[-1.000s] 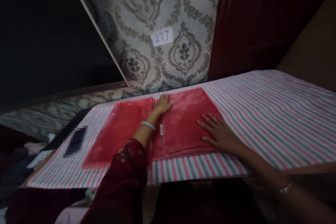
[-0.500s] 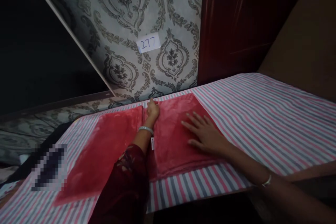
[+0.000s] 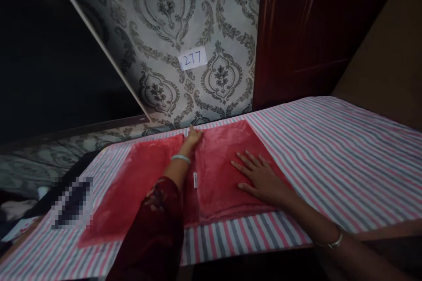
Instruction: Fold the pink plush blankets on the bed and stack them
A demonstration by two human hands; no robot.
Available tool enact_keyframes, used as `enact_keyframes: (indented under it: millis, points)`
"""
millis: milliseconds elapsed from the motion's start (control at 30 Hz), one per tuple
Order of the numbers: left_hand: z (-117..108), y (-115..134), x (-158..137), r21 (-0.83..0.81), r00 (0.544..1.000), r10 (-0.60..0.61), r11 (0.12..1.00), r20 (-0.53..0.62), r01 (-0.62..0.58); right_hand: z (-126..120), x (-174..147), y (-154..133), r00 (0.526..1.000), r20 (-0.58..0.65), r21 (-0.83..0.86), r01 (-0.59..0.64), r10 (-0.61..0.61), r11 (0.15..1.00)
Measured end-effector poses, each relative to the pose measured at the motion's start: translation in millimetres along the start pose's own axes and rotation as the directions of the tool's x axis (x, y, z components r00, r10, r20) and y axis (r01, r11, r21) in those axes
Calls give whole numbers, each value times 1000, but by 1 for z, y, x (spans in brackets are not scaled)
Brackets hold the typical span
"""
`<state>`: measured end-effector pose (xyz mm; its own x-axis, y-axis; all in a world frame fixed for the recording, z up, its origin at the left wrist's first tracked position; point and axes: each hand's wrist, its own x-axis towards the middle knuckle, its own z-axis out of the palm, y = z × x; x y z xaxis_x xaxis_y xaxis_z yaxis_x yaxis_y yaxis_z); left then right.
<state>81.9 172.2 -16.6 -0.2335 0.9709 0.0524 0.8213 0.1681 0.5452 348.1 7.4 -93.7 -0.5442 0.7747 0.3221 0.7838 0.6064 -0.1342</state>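
A red, plush folded cloth (image 3: pixel 219 175) lies flat, its two folded halves side by side with a lengthwise crease between them. A small white label (image 3: pixel 195 180) shows in that crease. My left hand (image 3: pixel 194 137) rests at the far end of the crease, with thumb and one finger apart; the other fingers are mostly hidden. On the right half, my right hand (image 3: pixel 262 178) lies palm down, fingers spread. The left half of the cloth is partly covered by my left sleeve.
A pink, grey and white striped sheet (image 3: pixel 332 158) lies under the cloth. Behind it stand a patterned wall with a paper (image 3: pixel 193 58) marked 277 and a dark red panel (image 3: pixel 290 30). A large dark screen-like panel (image 3: pixel 59 61) leans in at the left.
The whole view has shifted slightly. My left hand's thumb and finger look further apart at the crease's far end. My right hand stays flat on the cloth.
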Motion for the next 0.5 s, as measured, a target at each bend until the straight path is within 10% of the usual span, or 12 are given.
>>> enact_keyframes:
  millis: [267,500]
  points:
    - [-134,-93,-54,98,993,-53,993,-101,63,4,0,8,1000,23,4,12,-12,1000]
    - [-200,-186,-150,224,931,-236,927,-277,302,-17,19,-67,964,89,158,236,-251,959]
